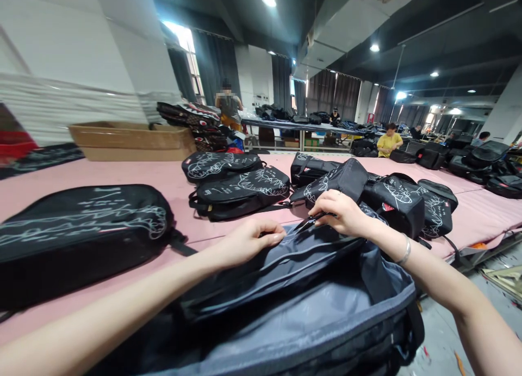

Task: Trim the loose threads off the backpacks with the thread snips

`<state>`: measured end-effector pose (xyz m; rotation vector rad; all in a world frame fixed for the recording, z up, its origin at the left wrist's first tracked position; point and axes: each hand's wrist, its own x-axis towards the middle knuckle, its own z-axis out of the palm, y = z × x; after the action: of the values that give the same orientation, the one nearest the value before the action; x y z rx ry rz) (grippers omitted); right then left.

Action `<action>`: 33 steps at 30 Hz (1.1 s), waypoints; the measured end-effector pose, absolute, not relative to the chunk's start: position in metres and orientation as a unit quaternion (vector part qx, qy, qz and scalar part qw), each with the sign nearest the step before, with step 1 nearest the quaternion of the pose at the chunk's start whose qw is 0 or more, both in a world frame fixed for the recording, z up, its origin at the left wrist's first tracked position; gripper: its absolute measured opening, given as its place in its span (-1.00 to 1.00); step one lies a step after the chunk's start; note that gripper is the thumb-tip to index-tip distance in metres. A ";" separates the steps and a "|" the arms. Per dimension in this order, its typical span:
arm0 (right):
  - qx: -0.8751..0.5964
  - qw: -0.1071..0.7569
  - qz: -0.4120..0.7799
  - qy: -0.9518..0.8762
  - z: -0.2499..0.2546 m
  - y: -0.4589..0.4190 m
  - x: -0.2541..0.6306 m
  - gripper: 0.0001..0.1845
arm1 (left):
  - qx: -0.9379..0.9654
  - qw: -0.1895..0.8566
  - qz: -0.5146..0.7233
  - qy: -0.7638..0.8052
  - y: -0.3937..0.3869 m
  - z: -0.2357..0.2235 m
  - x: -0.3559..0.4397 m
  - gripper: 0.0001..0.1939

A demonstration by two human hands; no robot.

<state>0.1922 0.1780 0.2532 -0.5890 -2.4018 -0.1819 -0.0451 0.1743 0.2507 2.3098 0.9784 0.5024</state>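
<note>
An open black backpack [310,332] with a grey-blue lining [326,305] lies right before me, its mouth spread wide. My left hand [261,237] has thumb and fingers pinched together at the far edge of the lining; any thread between the fingertips is too small to make out. In my right hand [336,213] is a pair of small dark thread snips [302,225], tips pointing left toward the pinched spot. Both hands are close together over the far rim of the bag.
A finished-looking black backpack [81,234] lies at left on the pink table [228,232]. Several printed backpacks [244,188] sit beyond my hands. A cardboard box [130,142] stands at the back left. A person in yellow [389,142] works farther off.
</note>
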 end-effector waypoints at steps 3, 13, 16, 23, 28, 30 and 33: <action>-0.263 0.333 -0.073 -0.902 0.250 0.176 0.191 -0.86 | 0.871 0.265 0.202 0.362 0.174 0.247 -0.045 -0.69; -0.506 0.210 0.139 -0.825 0.243 0.177 0.179 -0.79 | 0.889 -0.117 0.293 0.331 0.155 0.229 -0.042 -0.68; -0.523 0.197 0.172 -0.811 0.245 0.181 0.177 -0.77 | 0.884 -0.176 0.267 0.342 0.150 0.226 -0.036 -0.73; -0.495 0.297 0.163 -0.800 0.244 0.174 0.186 -0.80 | 0.881 -0.164 0.254 0.363 0.148 0.223 -0.022 -0.69; -0.386 0.363 -0.038 -0.847 0.242 0.164 0.200 -0.92 | 0.897 -0.116 0.316 0.287 0.153 0.222 -0.028 -0.77; -0.343 0.343 -0.106 -0.868 0.239 0.163 0.204 -0.91 | 0.901 -0.114 0.319 0.273 0.154 0.222 -0.030 -0.78; -0.300 0.310 -0.177 -0.884 0.236 0.162 0.204 -0.87 | 0.903 -0.122 0.323 0.256 0.155 0.223 -0.029 -0.78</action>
<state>0.2043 0.1622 0.2357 -0.7932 -2.3360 -0.4665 -0.0295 0.1547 0.2227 3.0810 0.8720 1.1034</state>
